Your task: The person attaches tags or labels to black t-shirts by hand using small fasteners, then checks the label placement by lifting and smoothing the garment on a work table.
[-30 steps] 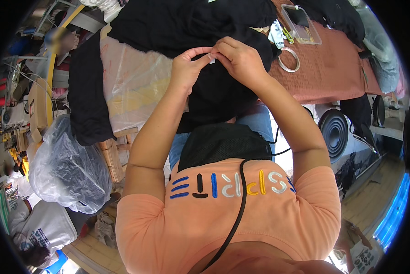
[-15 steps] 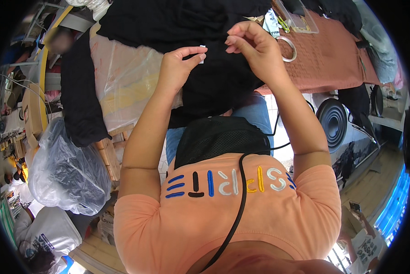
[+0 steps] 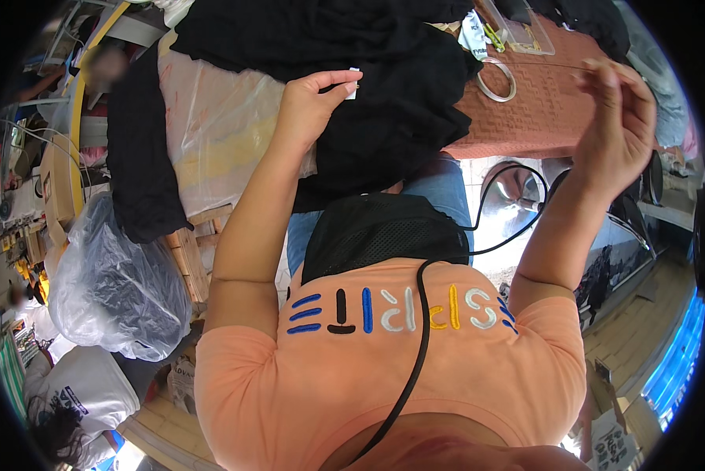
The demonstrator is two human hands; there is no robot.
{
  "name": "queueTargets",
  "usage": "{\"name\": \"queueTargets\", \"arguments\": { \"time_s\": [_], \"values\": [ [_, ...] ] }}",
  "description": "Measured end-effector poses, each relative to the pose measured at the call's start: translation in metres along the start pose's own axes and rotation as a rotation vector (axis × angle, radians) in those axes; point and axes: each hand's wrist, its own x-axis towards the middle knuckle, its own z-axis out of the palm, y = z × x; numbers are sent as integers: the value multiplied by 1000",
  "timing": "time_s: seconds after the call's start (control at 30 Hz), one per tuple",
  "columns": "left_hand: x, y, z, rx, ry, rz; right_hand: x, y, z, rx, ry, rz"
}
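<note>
My left hand (image 3: 309, 106) is raised over a black knit garment (image 3: 396, 118), its thumb and forefinger pinching a small white fabric label (image 3: 352, 84). Far out to the right, my right hand (image 3: 623, 125) is lifted above the edge of the brown-covered table, thumb and fingertips closed together. A thin dark thread (image 3: 553, 64) runs leftward from those fingertips; its other end is too fine to follow. Black cloth spreads across the table and hangs toward my lap.
A whitish ring (image 3: 497, 80), yellow-green snips (image 3: 494, 37) and a clear plastic box (image 3: 529, 38) lie at the back right. A clear plastic bag (image 3: 125, 286) stands at left. Another person in grey (image 3: 85, 392) sits at lower left. A black cable (image 3: 423, 337) crosses my chest.
My right hand has swung from beside the label far out to the right. The left hand stays nearly in place, still pinching the label.
</note>
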Motion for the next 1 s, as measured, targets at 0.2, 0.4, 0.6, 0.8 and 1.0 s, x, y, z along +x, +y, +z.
{"name": "queueTargets", "arguments": {
  "time_s": [0.2, 0.4, 0.6, 0.8, 1.0],
  "values": [
    [-1, 2, 1, 12, 9, 25, 10, -24, -13, -22, 45, -147],
    [2, 1, -1, 180, 72, 158, 10, -39, -19, -79, -10, -228],
    [-2, 15, -6, 235, -15, 113, -24, -47, -1, 120, -196, 82],
    [-5, 22, -18, 1, -124, 19, -74, 55, 46, -37, -657, 637],
    [-2, 24, -18, 30, -120, 14, -90, 110, 58, -353, -863, 345]
  ]
}}
